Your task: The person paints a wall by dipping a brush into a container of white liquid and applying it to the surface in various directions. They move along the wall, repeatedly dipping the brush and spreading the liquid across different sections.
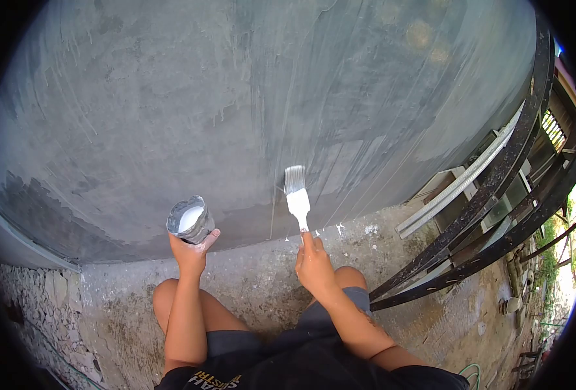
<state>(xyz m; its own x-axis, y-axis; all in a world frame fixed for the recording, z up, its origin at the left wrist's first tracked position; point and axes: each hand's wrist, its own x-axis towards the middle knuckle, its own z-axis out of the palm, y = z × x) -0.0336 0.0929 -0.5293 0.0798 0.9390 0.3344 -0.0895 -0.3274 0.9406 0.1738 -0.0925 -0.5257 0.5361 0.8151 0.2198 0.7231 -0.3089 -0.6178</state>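
My right hand [314, 263] is closed around the handle of a paintbrush [297, 199], its ferrule coated white. The bristles point up and lie over the grey wall [171, 117], which carries streaks and drips. In my left hand [192, 252] is a small dark cup [200, 229], gripped from below and tilted toward me. White paint [190, 219] shows inside it. The cup is held low in front of the wall, to the left of the brush.
Curved dark metal bars [489, 188] rise on the right, with pale pipes [457, 179] and panels behind them. A rough concrete floor [125, 312] with white splashes runs along the wall's foot. Broken rubble [51, 305] lies at the left.
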